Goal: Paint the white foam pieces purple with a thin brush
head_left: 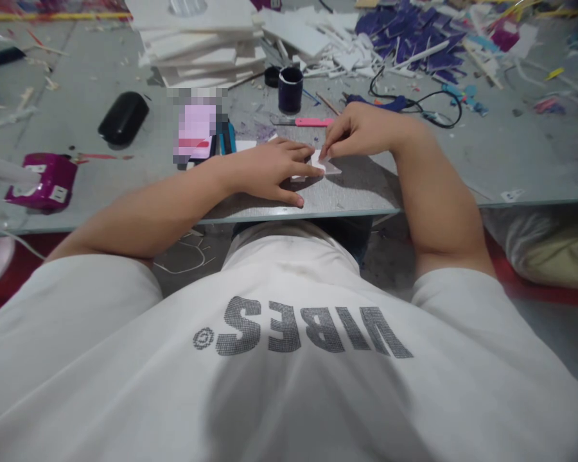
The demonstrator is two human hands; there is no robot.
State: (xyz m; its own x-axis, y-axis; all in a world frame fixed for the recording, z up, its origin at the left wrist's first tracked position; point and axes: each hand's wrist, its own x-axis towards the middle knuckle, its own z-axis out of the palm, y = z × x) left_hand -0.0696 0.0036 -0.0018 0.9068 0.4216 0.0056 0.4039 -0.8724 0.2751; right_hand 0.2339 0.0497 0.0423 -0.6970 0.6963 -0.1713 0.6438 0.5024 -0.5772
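A small white foam piece (328, 166) lies on the grey table (366, 186) near its front edge. My left hand (270, 170) rests on the table with fingers stretched out, their tips pressing the piece's left side. My right hand (359, 131) comes from the right and pinches the piece's upper edge with closed fingertips. A pink-handled craft knife (308, 121) lies just behind both hands.
A dark cup (289, 88) and a stack of white foam boards (202, 45) stand behind. Purple and white offcuts (414, 38) litter the far right. A glue gun with black cord (414, 102), a black case (123, 117) and a magenta tape roll (48, 181) lie around.
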